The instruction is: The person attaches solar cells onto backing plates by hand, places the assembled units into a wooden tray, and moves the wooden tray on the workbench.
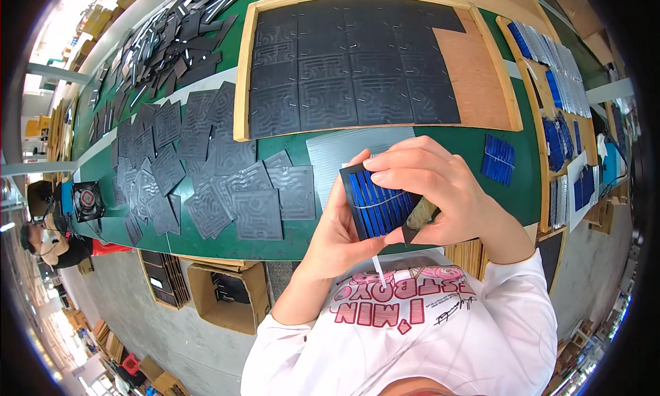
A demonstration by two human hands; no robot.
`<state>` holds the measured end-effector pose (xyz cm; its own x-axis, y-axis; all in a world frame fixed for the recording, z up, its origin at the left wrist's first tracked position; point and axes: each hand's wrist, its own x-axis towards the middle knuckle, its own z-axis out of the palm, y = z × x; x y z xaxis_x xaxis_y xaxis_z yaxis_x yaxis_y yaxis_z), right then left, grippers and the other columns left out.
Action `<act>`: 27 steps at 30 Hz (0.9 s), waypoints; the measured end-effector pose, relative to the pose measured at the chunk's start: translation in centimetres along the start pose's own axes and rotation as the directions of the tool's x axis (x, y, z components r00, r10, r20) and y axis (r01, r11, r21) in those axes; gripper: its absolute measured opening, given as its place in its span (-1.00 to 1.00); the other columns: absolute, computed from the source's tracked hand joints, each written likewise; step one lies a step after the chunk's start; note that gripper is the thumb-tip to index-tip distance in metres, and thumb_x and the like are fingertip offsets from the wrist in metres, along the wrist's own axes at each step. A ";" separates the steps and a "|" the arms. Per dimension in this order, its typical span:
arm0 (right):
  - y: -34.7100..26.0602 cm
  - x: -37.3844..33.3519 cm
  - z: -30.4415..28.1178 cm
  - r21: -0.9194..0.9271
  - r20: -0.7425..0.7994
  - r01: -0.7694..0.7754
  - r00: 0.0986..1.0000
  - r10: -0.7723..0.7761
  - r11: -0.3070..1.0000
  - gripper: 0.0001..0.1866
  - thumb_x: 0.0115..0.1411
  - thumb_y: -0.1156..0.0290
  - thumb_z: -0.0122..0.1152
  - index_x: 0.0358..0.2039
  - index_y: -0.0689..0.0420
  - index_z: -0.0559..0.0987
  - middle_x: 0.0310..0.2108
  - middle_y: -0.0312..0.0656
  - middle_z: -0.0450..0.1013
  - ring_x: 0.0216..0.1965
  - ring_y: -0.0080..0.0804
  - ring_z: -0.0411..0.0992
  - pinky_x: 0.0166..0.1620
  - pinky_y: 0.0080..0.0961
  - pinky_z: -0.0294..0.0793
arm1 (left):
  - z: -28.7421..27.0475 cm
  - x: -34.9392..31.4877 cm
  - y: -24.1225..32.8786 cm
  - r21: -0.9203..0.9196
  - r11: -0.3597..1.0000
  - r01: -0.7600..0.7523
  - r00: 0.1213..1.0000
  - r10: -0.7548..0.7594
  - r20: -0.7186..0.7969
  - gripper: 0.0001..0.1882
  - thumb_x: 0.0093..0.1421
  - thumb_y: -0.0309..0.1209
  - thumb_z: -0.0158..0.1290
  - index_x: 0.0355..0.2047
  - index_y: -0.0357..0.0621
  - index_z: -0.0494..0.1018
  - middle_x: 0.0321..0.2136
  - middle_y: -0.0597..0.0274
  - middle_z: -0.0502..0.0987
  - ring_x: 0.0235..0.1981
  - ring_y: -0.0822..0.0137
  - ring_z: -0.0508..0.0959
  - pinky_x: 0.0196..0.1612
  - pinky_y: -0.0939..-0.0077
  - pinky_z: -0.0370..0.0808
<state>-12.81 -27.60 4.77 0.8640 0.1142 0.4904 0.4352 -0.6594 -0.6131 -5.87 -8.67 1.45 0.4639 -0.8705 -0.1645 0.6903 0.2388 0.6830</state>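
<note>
A: State the condition of the hands.

B: The left hand [331, 238] grips the left side and lower edge of the blue-striped panel [372, 212]. The right hand [455, 193] steadies its top edge and also grasps a small beige item [421, 215], type not identifiable. Panel location: centre of the frame, raised above the counter [525, 183].

A: Report progress.

B: Blue strips cover much of the panel's dark backing; whether the panel is finished cannot be determined. Upper centre: a wooden tray [243, 73] holds rows of black squares, with bare wood at its right end. Judgement: mostly filled, not complete.

A: Identify remaining stock.

B: Left of centre: loose black plates [258, 214], overlapping. Right of centre: one separate blue-striped piece [498, 159]. Upper right: silver strips [567, 66]. Judgement: work remains.
</note>
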 end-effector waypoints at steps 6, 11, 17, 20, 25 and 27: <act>0.1 0.0 0.4 0.042 -0.052 0.007 0.999 -0.005 0.999 -0.12 -0.44 0.47 0.53 0.06 0.01 0.47 0.05 -0.25 0.49 -0.04 -0.22 0.48 -0.33 -0.45 0.63 | 0.3 -0.1 0.2 -0.016 1.000 0.006 1.000 -0.006 -0.021 0.13 -0.13 -0.89 0.04 0.43 -0.05 -0.18 0.20 0.08 0.26 0.23 0.18 0.36 0.22 0.27 0.40; 0.2 -0.1 0.1 0.001 -0.037 -0.001 0.999 0.001 1.000 -0.13 -0.44 0.47 0.53 0.06 0.01 0.47 0.03 -0.26 0.49 -0.05 -0.23 0.48 -0.35 -0.46 0.62 | 0.2 -0.2 0.2 0.012 1.000 0.008 0.998 -0.007 -0.063 0.14 -0.18 -0.86 0.07 0.43 -0.09 -0.14 0.21 0.07 0.27 0.26 0.13 0.34 0.23 0.24 0.38; -0.3 0.1 -0.3 -0.067 0.012 -0.015 1.000 0.016 0.998 -0.14 -0.42 0.40 0.56 0.05 0.01 0.49 0.02 -0.29 0.49 -0.05 -0.25 0.47 -0.33 -0.47 0.62 | -0.5 -0.4 -0.1 0.024 0.998 -0.064 0.997 0.063 0.047 0.07 -0.01 -0.84 0.05 0.45 -0.07 -0.21 0.25 0.15 0.19 0.24 0.24 0.34 0.14 0.41 0.45; -0.4 0.1 -0.5 -0.098 0.040 -0.013 0.999 0.017 0.995 -0.15 -0.40 0.32 0.58 0.05 0.01 0.49 0.03 -0.28 0.49 -0.04 -0.24 0.47 -0.29 -0.45 0.63 | -0.3 -0.4 -0.3 -0.132 0.991 -0.021 1.000 0.022 0.005 -0.03 0.10 -0.79 0.00 0.44 -0.07 -0.20 0.27 0.12 0.17 0.24 0.23 0.34 0.18 0.36 0.44; -0.2 0.3 -0.8 -0.035 -0.018 -0.033 0.999 0.032 0.999 -0.19 -0.30 0.21 0.60 0.06 0.00 0.50 0.13 -0.18 0.44 0.02 -0.15 0.45 -0.13 -0.33 0.61 | 0.4 -0.4 -0.2 -0.097 0.995 -0.036 0.996 0.028 -0.080 -0.14 0.16 -0.68 -0.01 0.42 -0.09 -0.13 0.24 -0.03 0.21 0.22 -0.01 0.38 0.10 0.12 0.56; 0.1 0.1 -1.3 0.045 -0.072 -0.078 0.994 0.082 0.996 -0.30 -0.20 0.20 0.59 0.02 -0.01 0.55 0.18 -0.10 0.40 0.05 -0.09 0.44 0.01 -0.24 0.50 | 0.6 -0.3 -0.1 -0.091 0.993 -0.074 0.993 0.064 -0.101 -0.18 0.18 -0.71 -0.04 0.41 -0.10 -0.09 0.24 -0.08 0.22 0.22 -0.08 0.38 0.13 0.02 0.54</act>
<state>-13.01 -28.63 5.61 0.8762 0.0066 0.4818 0.3770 -0.6323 -0.6768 -6.42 -8.66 1.87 0.5610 -0.8055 -0.1911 0.7021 0.3406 0.6254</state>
